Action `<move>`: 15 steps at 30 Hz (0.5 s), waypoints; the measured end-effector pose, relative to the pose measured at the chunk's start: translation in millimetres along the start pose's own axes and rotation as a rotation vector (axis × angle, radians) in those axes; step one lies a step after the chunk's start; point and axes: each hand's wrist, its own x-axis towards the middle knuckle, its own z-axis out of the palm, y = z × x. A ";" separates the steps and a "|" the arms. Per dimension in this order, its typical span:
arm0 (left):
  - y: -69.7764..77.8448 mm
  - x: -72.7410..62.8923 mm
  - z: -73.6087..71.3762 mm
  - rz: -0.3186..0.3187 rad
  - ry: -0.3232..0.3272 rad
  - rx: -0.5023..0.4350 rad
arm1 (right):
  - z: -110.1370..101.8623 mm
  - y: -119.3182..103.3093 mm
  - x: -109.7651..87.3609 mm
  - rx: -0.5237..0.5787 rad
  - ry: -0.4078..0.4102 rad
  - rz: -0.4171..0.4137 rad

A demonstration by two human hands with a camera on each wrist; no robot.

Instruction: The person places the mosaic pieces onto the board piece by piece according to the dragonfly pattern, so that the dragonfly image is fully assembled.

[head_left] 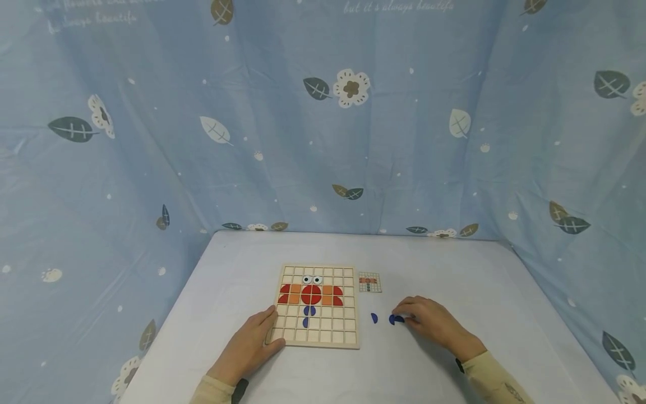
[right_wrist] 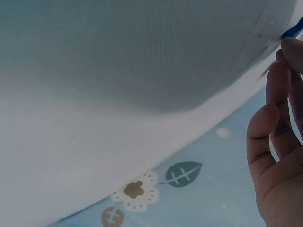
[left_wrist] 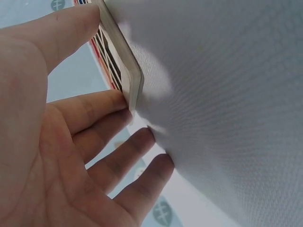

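Observation:
A wooden grid board [head_left: 348,324] lies on the table with red, orange and blue pieces and two eye pieces set in its cells. My left hand [head_left: 252,342] rests at its near left corner, the fingers along the left side and the thumb at the front edge. In the left wrist view, the fingertips touch the board's rim [left_wrist: 135,80]. To the right of the board, my right hand [head_left: 429,321] pinches a blue rounded piece [head_left: 399,319] between thumb and fingers. Another blue piece [head_left: 391,319] touches or lies close beside it. The right wrist view shows only a bit of blue [right_wrist: 294,31] at the fingertips.
A small pattern card [head_left: 370,283] lies against the board's right side. One loose blue half-round piece [head_left: 374,318] sits between board and right hand. A white cloth covers the table [head_left: 242,269]; a blue patterned curtain [head_left: 282,140] hangs behind and at both sides.

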 end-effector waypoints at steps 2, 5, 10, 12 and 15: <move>0.1 0.1 0.2 -0.002 -0.004 0.002 | 1.0 0.2 -0.2 -0.001 -0.006 -0.002; -0.4 0.5 0.9 -0.002 -0.009 0.004 | 2.4 0.7 -0.4 -0.003 -0.015 -0.003; -1.5 0.5 2.0 -0.005 -0.009 0.011 | 2.3 -0.6 -0.5 0.016 -0.031 0.007; -2.1 0.6 2.7 -0.007 -0.007 0.013 | 1.5 -1.9 -0.7 0.033 -0.034 0.011; -2.4 0.6 3.1 0.000 0.001 0.014 | 0.7 -4.4 -1.1 0.071 -0.043 0.025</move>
